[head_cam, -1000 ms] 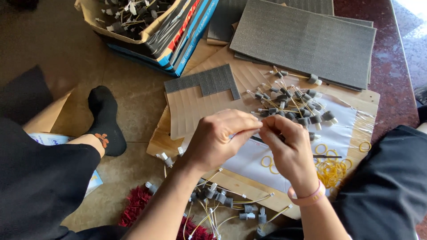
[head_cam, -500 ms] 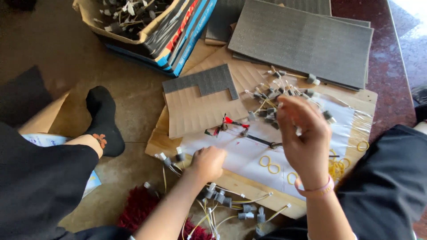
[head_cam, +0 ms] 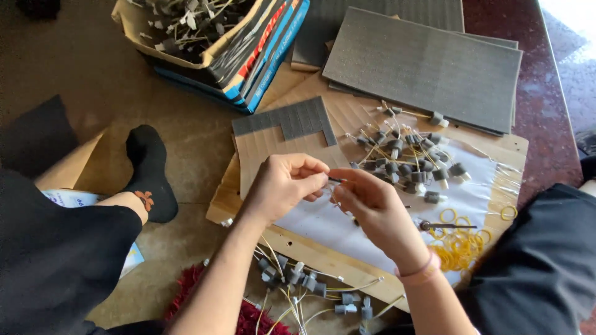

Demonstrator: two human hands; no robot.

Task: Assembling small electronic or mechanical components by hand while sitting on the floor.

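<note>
Left hand [head_cam: 282,186] and right hand [head_cam: 372,208] meet at frame centre, fingertips of both pinched on small dark wired part [head_cam: 336,180]. Grey connector pile [head_cam: 406,161] at 2 o'clock; yellow rubber bands [head_cam: 459,248] at 4 o'clock.

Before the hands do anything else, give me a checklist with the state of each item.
1. Left hand and right hand both pinch the small dark part: ok.
2. Part's shape and seating readable: cannot tell, too small.
3. Pile of grey capped wires lies close beyond the hands: ok.
4. Yellow rubber bands lie beside the right wrist: ok.
5. Second heap of capped wires rests off the cardboard sheet, under the forearms: not ok.
</note>
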